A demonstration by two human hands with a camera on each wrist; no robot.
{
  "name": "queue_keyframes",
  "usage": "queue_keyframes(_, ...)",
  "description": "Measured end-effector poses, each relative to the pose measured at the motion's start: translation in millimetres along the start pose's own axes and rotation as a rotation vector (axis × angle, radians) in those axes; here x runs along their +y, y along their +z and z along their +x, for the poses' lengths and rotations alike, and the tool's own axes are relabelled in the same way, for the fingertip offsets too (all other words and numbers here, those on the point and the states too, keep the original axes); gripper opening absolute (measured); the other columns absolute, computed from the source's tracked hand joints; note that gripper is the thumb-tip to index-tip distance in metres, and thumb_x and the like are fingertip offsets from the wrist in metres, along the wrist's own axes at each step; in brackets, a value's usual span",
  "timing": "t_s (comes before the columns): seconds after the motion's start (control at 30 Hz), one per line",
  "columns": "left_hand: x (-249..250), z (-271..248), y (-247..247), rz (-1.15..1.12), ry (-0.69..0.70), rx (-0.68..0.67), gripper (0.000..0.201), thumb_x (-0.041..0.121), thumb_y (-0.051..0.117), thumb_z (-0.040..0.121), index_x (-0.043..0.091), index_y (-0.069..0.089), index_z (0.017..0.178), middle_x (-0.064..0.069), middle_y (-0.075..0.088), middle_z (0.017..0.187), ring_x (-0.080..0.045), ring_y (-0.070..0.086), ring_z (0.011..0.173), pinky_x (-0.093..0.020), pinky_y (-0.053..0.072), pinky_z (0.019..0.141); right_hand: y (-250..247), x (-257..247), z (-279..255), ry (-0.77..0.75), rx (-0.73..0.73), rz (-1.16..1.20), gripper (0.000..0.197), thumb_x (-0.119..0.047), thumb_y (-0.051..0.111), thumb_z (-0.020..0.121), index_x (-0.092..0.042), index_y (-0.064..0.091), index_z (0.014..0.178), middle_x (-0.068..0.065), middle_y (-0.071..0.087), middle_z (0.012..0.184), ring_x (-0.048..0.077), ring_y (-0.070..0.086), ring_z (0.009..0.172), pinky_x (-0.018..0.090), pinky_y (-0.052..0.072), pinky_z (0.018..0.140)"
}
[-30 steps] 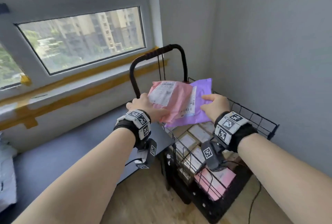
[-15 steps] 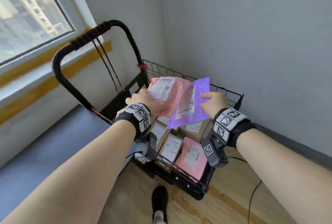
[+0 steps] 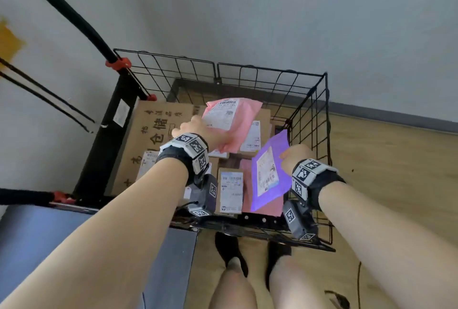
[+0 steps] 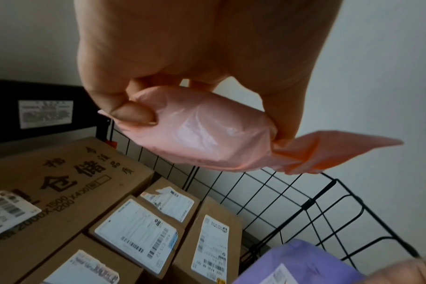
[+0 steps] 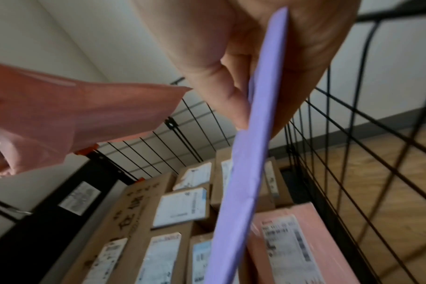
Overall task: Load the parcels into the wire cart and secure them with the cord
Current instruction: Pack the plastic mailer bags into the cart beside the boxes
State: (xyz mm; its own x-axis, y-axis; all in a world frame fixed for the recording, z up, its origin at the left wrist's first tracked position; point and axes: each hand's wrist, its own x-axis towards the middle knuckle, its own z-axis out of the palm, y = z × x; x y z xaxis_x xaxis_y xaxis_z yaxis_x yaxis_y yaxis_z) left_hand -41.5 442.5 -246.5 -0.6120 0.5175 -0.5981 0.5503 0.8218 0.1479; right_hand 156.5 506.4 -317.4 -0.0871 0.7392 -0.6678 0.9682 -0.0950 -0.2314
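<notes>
The left hand [image 3: 198, 130] is gripping the pink parcel [image 3: 229, 120] above the wire cart [image 3: 309, 100]. At 3 o'clock of it, the right hand [image 3: 296, 157] is pinching the purple parcel [image 3: 269, 172], tilted, above the boxed parcels [image 3: 230, 189].

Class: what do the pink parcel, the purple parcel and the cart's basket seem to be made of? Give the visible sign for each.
Pink parcel: thin glossy plastic film, probably; it creases and shines.
Purple parcel: likely a matte plastic mailer; it looks flat and smooth, with no shine.
Basket: black wire grid, apparently coated metal; thin straight rods cross in squares.
</notes>
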Motion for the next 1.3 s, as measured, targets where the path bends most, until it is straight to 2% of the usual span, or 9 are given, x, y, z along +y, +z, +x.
queue_keyframes(0.3, -7.1, 67.1, 49.4, 0.049, -0.033, -0.113, 0.097, 0.058, 0.067, 0.050, 0.016, 0.038, 0.132, -0.011, 0.053, 0.119, -0.033, 0.051, 0.110, -0.044, 0.045, 0.095, 70.2, 23.9, 60.3, 0.033, -0.134, -0.235, 0.037, -0.014, 0.036, 0.100, -0.020, 0.054, 0.132, 0.000, 0.053, 0.136, 0.020, 0.051, 0.125, 0.029, 0.046, 0.100)
queue_keyframes(0.47, -8.8, 99.1, 73.2, 0.077, -0.027, -0.143, 0.096, 0.058, 0.066, 0.053, 0.013, 0.036, 0.133, -0.012, 0.053, 0.116, -0.032, 0.054, 0.105, -0.038, 0.048, 0.085, 91.5, 31.5, 78.1, -0.007, -0.372, -0.479, 0.046, -0.019, 0.047, 0.096, -0.012, 0.043, 0.141, 0.010, 0.043, 0.145, 0.029, 0.043, 0.132, 0.042, 0.041, 0.106)
queue_keyframes(0.57, -13.1, 114.3, 86.4, 0.086, -0.014, -0.163, 0.090, 0.055, 0.068, 0.054, 0.017, 0.037, 0.130, -0.010, 0.053, 0.114, -0.031, 0.055, 0.101, -0.033, 0.047, 0.076, 107.7, 35.6, 79.7, 0.084, -0.456, -0.391, 0.043, -0.018, 0.053, 0.094, -0.006, 0.048, 0.135, 0.015, 0.047, 0.140, 0.035, 0.047, 0.126, 0.046, 0.042, 0.102)
queue_keyframes(0.77, -17.3, 129.5, 107.2, 0.168, 0.002, -0.186, 0.084, 0.062, 0.063, 0.051, 0.021, 0.041, 0.122, -0.008, 0.054, 0.107, -0.031, 0.053, 0.101, -0.042, 0.049, 0.088, 141.6, 37.1, 100.7, 0.113, -0.520, -0.345, 0.036, -0.027, 0.056, 0.093, -0.006, 0.059, 0.123, 0.014, 0.059, 0.127, 0.033, 0.057, 0.115, 0.047, 0.047, 0.098)
queue_keyframes(0.93, -17.8, 132.1, 114.0, 0.196, 0.029, -0.156, 0.083, 0.064, 0.064, 0.057, 0.021, 0.040, 0.123, -0.008, 0.051, 0.108, -0.032, 0.049, 0.106, -0.037, 0.045, 0.084, 147.8, 34.8, 115.9, 0.163, -0.499, -0.049, 0.054, -0.024, 0.056, 0.094, -0.004, 0.039, 0.141, 0.017, 0.041, 0.144, 0.033, 0.041, 0.132, 0.043, 0.037, 0.108)
queue_keyframes(1.03, -20.0, 132.4, 115.8, 0.201, 0.032, -0.156, 0.087, 0.067, 0.064, 0.056, 0.020, 0.041, 0.124, -0.007, 0.051, 0.107, -0.032, 0.049, 0.106, -0.039, 0.047, 0.087, 150.0, 30.0, 119.9, 0.173, -0.502, 0.216, 0.048, -0.018, 0.055, 0.094, -0.001, 0.042, 0.138, 0.017, 0.048, 0.136, 0.034, 0.046, 0.128, 0.043, 0.039, 0.107)
queue_keyframes(1.13, -18.1, 131.5, 117.9, 0.206, 0.030, -0.162, 0.091, 0.071, 0.062, 0.051, 0.019, 0.042, 0.123, -0.008, 0.052, 0.108, -0.032, 0.051, 0.105, -0.041, 0.048, 0.089, 146.7, 25.2, 120.7, 0.189, -0.385, 0.399, 0.009, -0.024, 0.053, 0.094, -0.018, 0.059, 0.097, 0.005, 0.053, 0.096, 0.024, 0.053, 0.103, 0.037, 0.045, 0.099)
queue_keyframes(1.2, -14.1, 129.3, 117.8, 0.210, 0.034, -0.171, 0.093, 0.070, 0.063, 0.051, 0.017, 0.041, 0.124, -0.008, 0.049, 0.105, -0.033, 0.050, 0.106, -0.038, 0.047, 0.087, 137.6, 13.2, 121.5, 0.239, -0.211, 0.564, 0.030, -0.034, 0.050, 0.094, -0.018, 0.053, 0.069, 0.005, 0.055, 0.077, 0.023, 0.054, 0.085, 0.036, 0.049, 0.085)
queue_keyframes(1.3, -6.2, 124.7, 117.0, 0.254, 0.088, -0.173, 0.093, 0.068, 0.065, 0.057, 0.014, 0.038, 0.128, -0.009, 0.045, 0.106, -0.034, 0.046, 0.111, -0.036, 0.038, 0.080, 122.8, -9.7, 115.0, 0.214, -0.261, 1.087, 0.042, -0.052, 0.053, 0.089, -0.010, 0.063, 0.087, 0.011, 0.069, 0.091, 0.024, 0.066, 0.079, 0.037, 0.056, 0.082)
